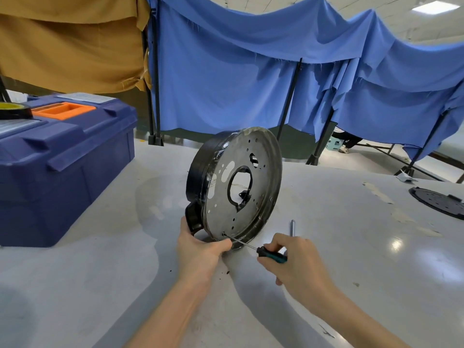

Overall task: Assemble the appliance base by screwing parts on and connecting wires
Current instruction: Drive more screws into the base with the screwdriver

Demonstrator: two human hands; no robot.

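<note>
The round appliance base (236, 182), black outside with a grey perforated metal plate and a large centre hole, stands tilted on its edge on the white table (326, 247). My left hand (200, 249) grips its lower rim beside a black tab. My right hand (293, 259) holds a screwdriver (272, 254) with a black and teal handle. Its thin shaft points up-left, and the tip meets a screw (223, 234) near the plate's bottom edge. Thin wires show through the centre hole.
A blue toolbox (62, 162) with an orange handle stands at the left, a tape roll (12, 110) on top. A metal rod (292, 227) lies beyond my right hand. A black round cover (439, 202) rests at the far right. Blue and tan cloths hang behind.
</note>
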